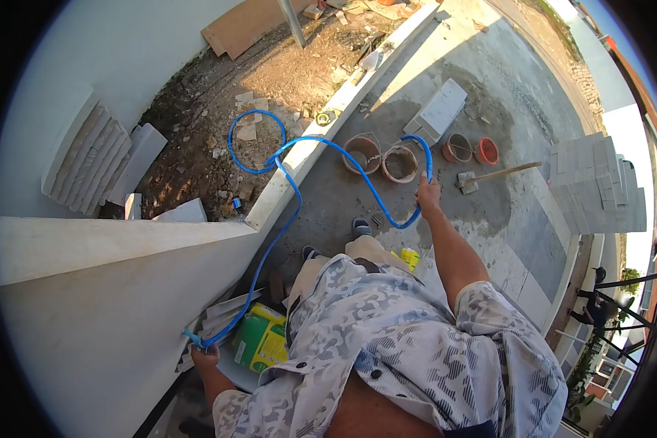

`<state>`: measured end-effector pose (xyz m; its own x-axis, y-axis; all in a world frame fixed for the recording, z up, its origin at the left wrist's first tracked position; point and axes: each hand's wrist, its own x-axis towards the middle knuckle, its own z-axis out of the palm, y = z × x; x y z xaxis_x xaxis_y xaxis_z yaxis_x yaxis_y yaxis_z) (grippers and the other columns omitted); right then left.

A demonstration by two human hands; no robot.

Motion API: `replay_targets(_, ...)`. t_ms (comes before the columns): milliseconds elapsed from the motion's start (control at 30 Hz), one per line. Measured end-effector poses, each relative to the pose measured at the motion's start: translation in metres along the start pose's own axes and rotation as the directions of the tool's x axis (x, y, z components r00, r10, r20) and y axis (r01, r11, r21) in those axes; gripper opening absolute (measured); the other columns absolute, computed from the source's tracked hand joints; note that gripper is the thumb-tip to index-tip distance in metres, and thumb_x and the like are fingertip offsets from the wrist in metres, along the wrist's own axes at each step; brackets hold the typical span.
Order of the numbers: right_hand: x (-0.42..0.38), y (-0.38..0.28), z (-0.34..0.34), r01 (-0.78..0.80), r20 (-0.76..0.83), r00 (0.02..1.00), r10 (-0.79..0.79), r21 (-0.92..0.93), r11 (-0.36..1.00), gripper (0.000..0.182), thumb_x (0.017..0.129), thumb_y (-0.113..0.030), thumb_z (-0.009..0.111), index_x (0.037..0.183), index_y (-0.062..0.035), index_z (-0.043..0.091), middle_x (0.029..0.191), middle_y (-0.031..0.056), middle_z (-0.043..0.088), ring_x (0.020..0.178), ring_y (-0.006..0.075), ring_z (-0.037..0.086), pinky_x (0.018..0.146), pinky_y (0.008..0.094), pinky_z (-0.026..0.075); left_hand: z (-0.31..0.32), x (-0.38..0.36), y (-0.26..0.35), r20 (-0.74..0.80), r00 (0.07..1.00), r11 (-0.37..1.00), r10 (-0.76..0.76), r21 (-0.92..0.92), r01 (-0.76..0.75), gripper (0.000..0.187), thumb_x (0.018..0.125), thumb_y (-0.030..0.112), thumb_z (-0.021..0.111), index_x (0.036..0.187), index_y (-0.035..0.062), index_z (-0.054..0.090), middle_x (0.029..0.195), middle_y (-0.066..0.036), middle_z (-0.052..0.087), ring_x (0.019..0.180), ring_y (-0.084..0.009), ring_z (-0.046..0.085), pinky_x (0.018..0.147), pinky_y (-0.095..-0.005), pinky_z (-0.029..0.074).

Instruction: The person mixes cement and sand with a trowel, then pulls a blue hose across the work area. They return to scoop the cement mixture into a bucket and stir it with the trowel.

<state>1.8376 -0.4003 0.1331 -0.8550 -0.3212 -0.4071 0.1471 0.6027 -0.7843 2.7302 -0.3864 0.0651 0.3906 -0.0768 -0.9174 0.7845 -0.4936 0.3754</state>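
Note:
A blue hose (pixel 372 185) runs in loops from one of my hands to the other, crossing the low wall. My right hand (pixel 428 194) is closed around it out in front of me, with a short end of hose curving up beyond my fist. At the lower left my left hand (pixel 205 356) is closed around the hose by its light-blue end piece (pixel 192 337), close to the white wall. Just beside that hand stands a green and yellow bag (pixel 259 339). Whether the end piece is joined to anything I cannot make out.
Mortar buckets (pixel 400 164), a red bucket (pixel 487 151), a white block (pixel 439 109) and a long-handled tool (pixel 469 182) are on the wet concrete ahead. A low wall (pixel 310 150) borders rubble-strewn soil. Pale blocks (pixel 595 182) are stacked at right; a person (pixel 598 310) is farther off.

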Motion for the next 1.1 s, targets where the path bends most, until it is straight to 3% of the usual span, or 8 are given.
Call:
replay_targets(367, 0.005, -0.007, 0.007, -0.032, 0.012, 0.999, 0.032, 0.044, 0.999, 0.036, 0.105, -0.047, 0.054, 0.109, -0.0111, 0.058, 0.067, 0.0045, 0.052, 0.047, 0.0149, 0.048, 0.043, 0.0355, 0.045, 0.009, -0.008, 0.001, 0.001, 1.0, 0.999, -0.026, 0.025, 0.026, 0.045, 0.092, 0.052, 0.062, 0.118, 0.0146, 0.066, 0.122, -0.006, 0.068, 0.11, -0.0229, 0.067, 0.085, -0.0413, 0.056)
replay_targets(567, 0.005, -0.008, 0.007, -0.025, 0.011, 1.0, 0.024, 0.034, 0.999, 0.037, 0.104, -0.048, 0.055, 0.11, -0.0108, 0.059, 0.066, 0.004, 0.052, 0.047, 0.0141, 0.048, 0.042, 0.0341, 0.044, 0.003, -0.004, 0.004, 0.009, 1.0, 0.996, 0.019, 0.087, -0.019, 0.046, 0.093, 0.05, 0.063, 0.118, 0.0119, 0.065, 0.122, -0.008, 0.065, 0.107, -0.0264, 0.067, 0.081, -0.0437, 0.058)
replay_targets(767, 0.01, -0.012, 0.011, 0.007, 0.006, 1.0, -0.008, 0.073, 0.997, 0.039, 0.105, -0.048, 0.056, 0.112, -0.0096, 0.059, 0.065, 0.0027, 0.051, 0.046, 0.0129, 0.048, 0.041, 0.0324, 0.043, 0.006, -0.004, 0.007, -0.014, 1.0, 0.999, -0.024, 0.049, 0.025, 0.047, 0.094, 0.047, 0.064, 0.124, 0.0098, 0.061, 0.123, -0.008, 0.064, 0.108, -0.0283, 0.067, 0.082, -0.0454, 0.058)
replay_targets(1100, 0.018, -0.022, 0.026, 0.078, 0.023, 0.996, -0.082, 0.16, 0.984, 0.039, 0.105, -0.046, 0.056, 0.114, -0.0087, 0.059, 0.063, 0.0025, 0.052, 0.045, 0.0122, 0.048, 0.041, 0.0311, 0.043, 0.006, -0.01, 0.009, 0.003, 1.0, 0.998, -0.025, 0.05, 0.025, 0.044, 0.093, 0.044, 0.065, 0.121, 0.009, 0.062, 0.117, -0.011, 0.068, 0.104, -0.0277, 0.069, 0.086, -0.045, 0.058)
